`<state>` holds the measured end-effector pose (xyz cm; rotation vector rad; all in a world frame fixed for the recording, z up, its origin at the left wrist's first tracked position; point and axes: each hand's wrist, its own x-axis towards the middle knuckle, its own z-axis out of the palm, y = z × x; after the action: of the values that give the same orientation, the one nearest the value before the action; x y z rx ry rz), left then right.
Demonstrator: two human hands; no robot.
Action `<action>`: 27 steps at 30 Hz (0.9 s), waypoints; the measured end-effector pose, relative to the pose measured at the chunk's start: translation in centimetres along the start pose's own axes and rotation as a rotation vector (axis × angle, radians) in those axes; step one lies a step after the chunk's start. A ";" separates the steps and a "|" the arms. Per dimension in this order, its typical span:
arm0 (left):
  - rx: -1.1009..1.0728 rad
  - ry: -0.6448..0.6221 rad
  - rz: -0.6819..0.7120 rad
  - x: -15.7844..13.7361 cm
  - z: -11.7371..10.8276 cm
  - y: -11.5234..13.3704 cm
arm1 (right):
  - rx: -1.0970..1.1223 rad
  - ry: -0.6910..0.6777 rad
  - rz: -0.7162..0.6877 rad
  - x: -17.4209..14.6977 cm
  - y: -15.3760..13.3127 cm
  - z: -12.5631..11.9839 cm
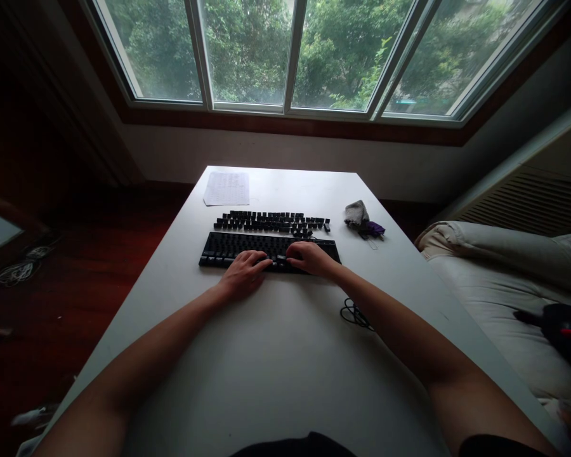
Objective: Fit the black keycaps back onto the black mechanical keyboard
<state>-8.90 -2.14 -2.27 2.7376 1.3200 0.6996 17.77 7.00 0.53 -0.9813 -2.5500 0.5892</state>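
A black keyboard (223, 246) lies on the white table, its near edge toward me. My left hand (244, 274) rests on its front edge, fingers laid over the lower rows and thumb stretched out to the right. Over the right part of the keyboard, my right hand (310, 259) has its thumb and fingers drawn together in a pinch at the keys. Whatever is between those fingertips is too small to make out. Loose black keycaps (271, 221) stand in rows just behind the keyboard.
A printed paper sheet (227, 188) lies at the table's far left. To the right are a grey cloth (356, 213) and a small purple item (375, 229). A coiled black cable (355, 313) lies by my right forearm. A cushioned seat (490, 298) flanks the table (276, 374).
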 end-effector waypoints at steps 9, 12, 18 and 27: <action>0.008 0.003 -0.005 0.1 0.0 0.2 | -0.109 -0.031 -0.074 0.1 0.1 -0.1; 0.003 -0.002 -0.010 0.1 0.0 0.4 | -0.118 -0.027 -0.082 0.0 0.0 -0.1; 0.007 -0.014 -0.022 0.3 -0.1 0.6 | -0.048 -0.017 -0.034 -0.1 0.3 -0.1; 0.008 -0.020 -0.031 0.2 -0.1 0.8 | 0.059 -0.144 0.070 0.5 -0.2 -1.7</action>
<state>-8.23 -2.55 -1.89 2.7171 1.3612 0.6645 18.07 7.64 2.19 -1.0461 -2.6147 0.7760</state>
